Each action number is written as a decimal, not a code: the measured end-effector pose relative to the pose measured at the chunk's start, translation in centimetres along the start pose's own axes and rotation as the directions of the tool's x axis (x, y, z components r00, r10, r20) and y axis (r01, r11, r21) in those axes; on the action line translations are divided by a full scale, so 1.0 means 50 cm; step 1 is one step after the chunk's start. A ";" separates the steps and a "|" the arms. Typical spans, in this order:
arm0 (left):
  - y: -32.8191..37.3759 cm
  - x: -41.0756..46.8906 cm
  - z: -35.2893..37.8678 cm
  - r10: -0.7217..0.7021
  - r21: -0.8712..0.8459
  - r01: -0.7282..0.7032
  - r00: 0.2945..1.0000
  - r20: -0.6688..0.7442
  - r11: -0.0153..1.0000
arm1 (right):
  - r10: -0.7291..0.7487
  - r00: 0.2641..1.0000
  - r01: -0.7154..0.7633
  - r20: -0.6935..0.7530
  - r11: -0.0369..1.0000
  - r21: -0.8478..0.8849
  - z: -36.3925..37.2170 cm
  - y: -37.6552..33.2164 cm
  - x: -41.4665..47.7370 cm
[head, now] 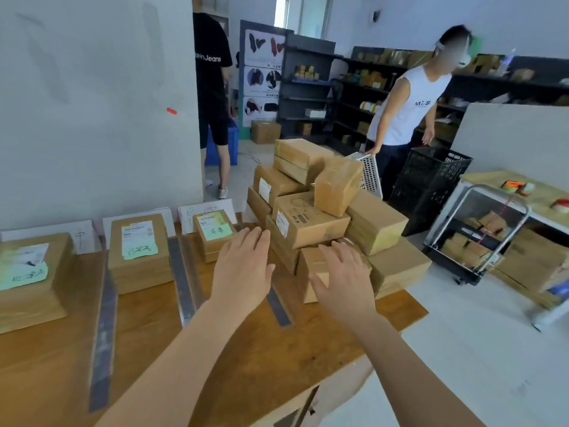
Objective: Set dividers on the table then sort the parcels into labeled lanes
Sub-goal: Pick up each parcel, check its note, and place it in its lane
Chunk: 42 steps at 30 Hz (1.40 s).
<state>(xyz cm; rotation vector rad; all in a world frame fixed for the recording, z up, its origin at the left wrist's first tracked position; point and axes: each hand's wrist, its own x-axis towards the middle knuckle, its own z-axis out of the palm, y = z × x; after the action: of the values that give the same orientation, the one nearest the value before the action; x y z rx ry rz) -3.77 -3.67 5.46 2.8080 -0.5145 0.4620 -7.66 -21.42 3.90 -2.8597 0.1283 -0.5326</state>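
Observation:
A heap of brown cardboard parcels [311, 223] is piled at the right end of the wooden table [240, 359]. My left hand [243, 269] hovers open, fingers straight, just left of the heap. My right hand [345, 278] lies open over a small parcel [311, 263] at the heap's front, fingers spread. Grey divider strips [103, 334] [181, 282] [278, 306] split the table into lanes. Each lane holds a stack with a green note: left stack [30, 278], middle stack [138, 254], small stack [212, 232]. White paper labels [83, 238] stand against the wall.
A person in a white top [406, 109] bends over a black crate [431, 180] and a white basket [369, 174] behind the heap. Another person [212, 87] stands by the doorway. A trolley [474, 238] with boxes and shelving [369, 87] stand to the right.

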 end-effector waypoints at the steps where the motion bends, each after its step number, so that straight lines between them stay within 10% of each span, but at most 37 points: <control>1: 0.019 0.012 0.005 0.016 0.000 -0.016 1.000 -0.002 1.000 | 0.006 1.000 -0.006 -0.010 1.000 -0.006 -0.003 0.019 0.004; 22: 0.160 0.442 0.156 0.134 -0.001 -0.134 0.991 -0.022 0.991 | 0.057 0.998 -0.056 0.024 0.998 -0.029 0.017 0.255 0.364; 30: 0.184 0.548 0.205 -0.063 -0.245 0.117 0.974 0.219 0.963 | 0.052 0.994 -0.066 0.096 0.987 0.149 0.061 0.289 0.465; 36: 0.202 0.569 0.230 -0.317 -0.594 0.382 0.923 0.216 0.708 | 0.211 0.943 -0.334 0.259 0.612 0.717 0.046 0.308 0.500; 42: 0.260 0.561 0.227 -0.272 -0.804 0.224 0.959 0.082 0.550 | 0.237 0.888 -0.454 0.394 0.315 0.834 0.052 0.350 0.524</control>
<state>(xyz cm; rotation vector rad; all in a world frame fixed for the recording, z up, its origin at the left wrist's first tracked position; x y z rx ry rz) 19.15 -27.23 7.20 1.9041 -0.2067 0.1573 16.86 -41.18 6.39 -1.6507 0.3030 -0.1093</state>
